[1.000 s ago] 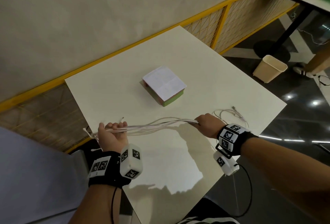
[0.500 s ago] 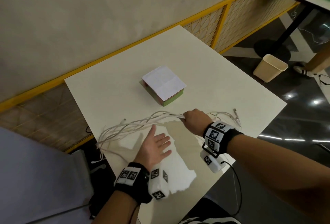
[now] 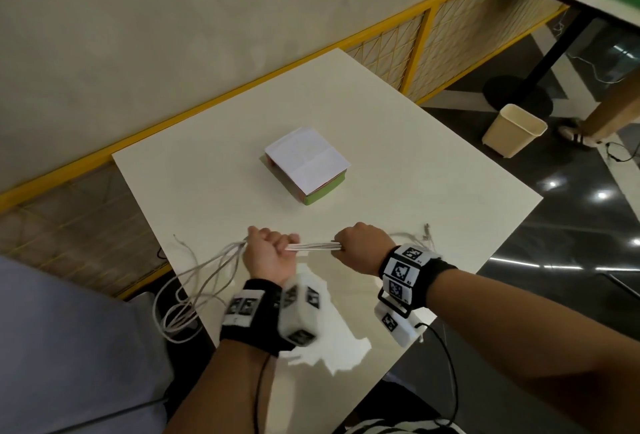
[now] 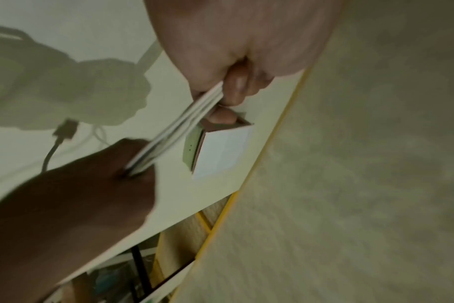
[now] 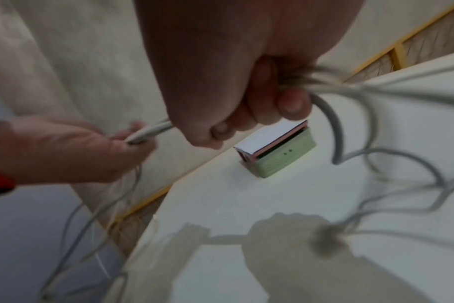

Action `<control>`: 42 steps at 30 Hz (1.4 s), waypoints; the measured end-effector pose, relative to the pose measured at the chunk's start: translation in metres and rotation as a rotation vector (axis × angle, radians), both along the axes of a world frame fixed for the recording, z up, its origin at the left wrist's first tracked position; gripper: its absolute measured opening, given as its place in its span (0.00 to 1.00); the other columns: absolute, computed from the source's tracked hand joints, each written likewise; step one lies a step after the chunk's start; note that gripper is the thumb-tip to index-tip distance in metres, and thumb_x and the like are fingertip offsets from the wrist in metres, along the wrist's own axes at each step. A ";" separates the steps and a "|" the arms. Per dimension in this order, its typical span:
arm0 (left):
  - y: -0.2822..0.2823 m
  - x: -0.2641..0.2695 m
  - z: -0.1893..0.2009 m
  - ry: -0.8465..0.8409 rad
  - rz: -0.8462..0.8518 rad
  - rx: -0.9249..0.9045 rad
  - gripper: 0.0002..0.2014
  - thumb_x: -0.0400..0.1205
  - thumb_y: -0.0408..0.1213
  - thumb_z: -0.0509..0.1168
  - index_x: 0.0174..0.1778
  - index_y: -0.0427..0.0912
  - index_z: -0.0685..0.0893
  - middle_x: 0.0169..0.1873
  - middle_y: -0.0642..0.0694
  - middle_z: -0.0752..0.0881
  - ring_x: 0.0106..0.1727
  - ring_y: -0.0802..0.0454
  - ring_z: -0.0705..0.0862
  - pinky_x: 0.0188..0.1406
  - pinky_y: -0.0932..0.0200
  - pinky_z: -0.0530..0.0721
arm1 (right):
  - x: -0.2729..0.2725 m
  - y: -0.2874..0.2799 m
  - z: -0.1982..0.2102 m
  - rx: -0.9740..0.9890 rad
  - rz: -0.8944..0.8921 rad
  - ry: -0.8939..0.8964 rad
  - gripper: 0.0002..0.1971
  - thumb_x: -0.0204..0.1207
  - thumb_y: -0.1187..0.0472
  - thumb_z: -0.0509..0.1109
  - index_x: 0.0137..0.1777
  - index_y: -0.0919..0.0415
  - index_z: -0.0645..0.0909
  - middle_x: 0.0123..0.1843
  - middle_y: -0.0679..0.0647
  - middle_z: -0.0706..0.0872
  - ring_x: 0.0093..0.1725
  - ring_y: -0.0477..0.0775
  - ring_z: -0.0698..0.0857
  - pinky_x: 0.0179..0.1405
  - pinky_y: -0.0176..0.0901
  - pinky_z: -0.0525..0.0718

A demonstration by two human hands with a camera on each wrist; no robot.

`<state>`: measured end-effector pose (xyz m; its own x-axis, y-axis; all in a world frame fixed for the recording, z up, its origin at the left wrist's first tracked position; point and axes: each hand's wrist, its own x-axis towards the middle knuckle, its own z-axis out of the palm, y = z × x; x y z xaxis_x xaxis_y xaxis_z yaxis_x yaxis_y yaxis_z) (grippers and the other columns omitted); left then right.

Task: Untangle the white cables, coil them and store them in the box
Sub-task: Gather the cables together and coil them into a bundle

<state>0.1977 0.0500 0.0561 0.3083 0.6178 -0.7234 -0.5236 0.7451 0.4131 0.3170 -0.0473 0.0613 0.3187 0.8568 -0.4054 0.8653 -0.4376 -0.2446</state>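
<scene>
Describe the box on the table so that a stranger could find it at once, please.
On the white square table, look past the two hands to the middle of the top. There sits the box, low and rectangular with a white paper top and green side. It is the only coloured thing on the table.

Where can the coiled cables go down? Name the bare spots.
Bare table right of the box, and between the box and both hands. Crowded: cables trail off the near-left edge by the left hand; plugs lie beyond the right hand.
</scene>
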 end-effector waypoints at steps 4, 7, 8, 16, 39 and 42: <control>0.015 -0.015 -0.004 0.050 0.030 0.003 0.18 0.81 0.33 0.46 0.23 0.47 0.58 0.13 0.52 0.57 0.11 0.54 0.55 0.16 0.71 0.61 | 0.023 -0.013 -0.004 -0.015 -0.010 0.040 0.11 0.78 0.52 0.60 0.36 0.54 0.75 0.40 0.60 0.83 0.42 0.62 0.80 0.36 0.46 0.72; 0.034 -0.030 -0.005 0.100 0.054 0.077 0.18 0.70 0.30 0.49 0.14 0.47 0.58 0.10 0.53 0.55 0.10 0.54 0.55 0.15 0.73 0.58 | 0.056 -0.033 -0.010 -0.048 -0.110 0.018 0.14 0.78 0.52 0.60 0.31 0.55 0.74 0.39 0.58 0.83 0.43 0.62 0.81 0.37 0.45 0.71; 0.039 -0.034 -0.004 0.119 0.057 0.095 0.19 0.69 0.30 0.50 0.12 0.48 0.58 0.10 0.53 0.55 0.11 0.54 0.55 0.15 0.72 0.57 | 0.065 -0.040 -0.012 -0.074 -0.126 0.012 0.17 0.78 0.52 0.60 0.28 0.55 0.71 0.34 0.55 0.80 0.41 0.62 0.80 0.37 0.45 0.72; 0.038 -0.024 -0.003 0.145 0.082 0.133 0.16 0.79 0.31 0.44 0.25 0.48 0.54 0.12 0.53 0.55 0.11 0.55 0.55 0.15 0.72 0.56 | 0.087 -0.054 -0.021 0.024 -0.125 0.146 0.12 0.78 0.52 0.65 0.41 0.61 0.81 0.47 0.60 0.88 0.46 0.62 0.83 0.40 0.45 0.74; 0.024 -0.017 -0.008 0.232 0.168 0.055 0.16 0.79 0.31 0.46 0.25 0.46 0.56 0.14 0.52 0.56 0.14 0.52 0.55 0.17 0.67 0.57 | 0.140 -0.092 -0.060 -0.238 -0.195 -0.007 0.11 0.75 0.56 0.67 0.54 0.57 0.74 0.59 0.58 0.82 0.57 0.60 0.82 0.46 0.43 0.73; 0.017 -0.014 -0.008 0.255 0.182 0.060 0.15 0.78 0.30 0.46 0.25 0.46 0.57 0.14 0.52 0.56 0.14 0.52 0.55 0.17 0.68 0.57 | 0.136 -0.092 -0.063 -0.178 -0.203 0.092 0.32 0.66 0.60 0.76 0.71 0.55 0.69 0.68 0.55 0.74 0.67 0.58 0.76 0.60 0.47 0.77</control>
<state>0.1837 0.0675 0.0485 0.0019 0.6900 -0.7238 -0.5200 0.6189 0.5886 0.4526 -0.1389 -0.0022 0.4313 0.6920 -0.5789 0.7331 -0.6427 -0.2222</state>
